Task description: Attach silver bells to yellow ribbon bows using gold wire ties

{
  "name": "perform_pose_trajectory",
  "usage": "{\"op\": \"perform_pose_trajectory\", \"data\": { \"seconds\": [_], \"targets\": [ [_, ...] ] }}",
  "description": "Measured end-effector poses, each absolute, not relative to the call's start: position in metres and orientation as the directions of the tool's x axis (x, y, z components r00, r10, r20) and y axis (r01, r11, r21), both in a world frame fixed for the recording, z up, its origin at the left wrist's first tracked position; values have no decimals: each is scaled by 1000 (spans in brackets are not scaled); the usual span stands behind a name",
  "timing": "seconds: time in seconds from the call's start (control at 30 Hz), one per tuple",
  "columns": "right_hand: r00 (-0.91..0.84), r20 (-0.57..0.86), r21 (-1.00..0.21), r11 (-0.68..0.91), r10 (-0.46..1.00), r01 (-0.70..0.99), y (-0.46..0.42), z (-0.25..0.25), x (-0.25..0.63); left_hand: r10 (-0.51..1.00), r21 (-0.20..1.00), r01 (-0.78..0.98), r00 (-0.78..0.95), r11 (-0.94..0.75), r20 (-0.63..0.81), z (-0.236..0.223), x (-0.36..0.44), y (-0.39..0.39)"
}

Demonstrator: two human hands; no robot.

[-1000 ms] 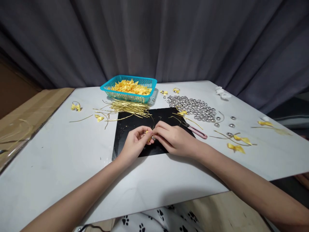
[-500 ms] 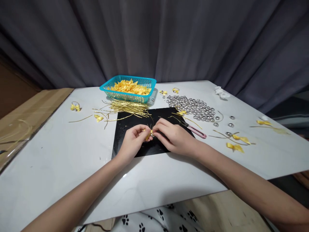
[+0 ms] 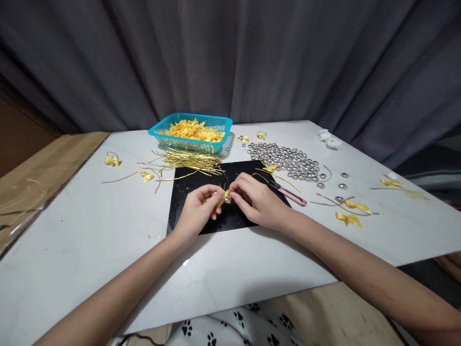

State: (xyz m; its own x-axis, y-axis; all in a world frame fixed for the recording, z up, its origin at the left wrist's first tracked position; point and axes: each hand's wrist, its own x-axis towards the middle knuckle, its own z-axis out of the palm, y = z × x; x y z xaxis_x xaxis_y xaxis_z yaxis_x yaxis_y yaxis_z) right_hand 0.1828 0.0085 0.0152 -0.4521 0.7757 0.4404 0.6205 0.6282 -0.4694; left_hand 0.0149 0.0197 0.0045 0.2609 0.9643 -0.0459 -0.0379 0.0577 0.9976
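Note:
Over a black mat (image 3: 187, 218), my left hand (image 3: 200, 206) pinches a small yellow ribbon bow (image 3: 226, 194) between thumb and fingers. A shiny silver bead-like piece (image 3: 227, 199) sits at the bow's front, and thin wire ends stick up above it. My right hand (image 3: 254, 199) closes its thumb and forefinger at the bow's right edge; the fingers partly hide what they grip. Just right of that hand lies a pair of small pink-handled scissors (image 3: 293, 196). Behind the mat is a bundle of gold twist ties (image 3: 190, 160).
A turquoise basket (image 3: 154, 133) of yellow bows stands at the back of the white table (image 3: 108, 230). Many silver pieces (image 3: 288, 161) are spread at back right. Loose bows (image 3: 348, 219) and ties lie at right, a finished-looking bow (image 3: 112, 160) at left, crumpled white tissue (image 3: 329, 138) at far right.
My right fingers have shifted slightly right, leaving more of the bow and its silver piece showing. My left hand still holds the bow in nearly the same spot.

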Motion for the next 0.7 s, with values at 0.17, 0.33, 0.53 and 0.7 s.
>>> {"op": "perform_pose_trajectory", "data": {
  "seconds": [0.17,0.33,0.53,0.7],
  "targets": [
    [-446,436,-459,619,782,637,8,15,182,967,996,-51,249,71,-57,5,15,20],
    [-435,454,-452,622,777,639,6,16,182,964,994,-79,259,79,-56,2,15,21],
    [-467,439,-418,635,768,650,5,16,181,966,985,-126,244,116,-82,3,17,18],
    [-486,386,-378,615,784,692,3,15,178,971,986,-85,208,141,-121,5,18,16]
  ]
}}
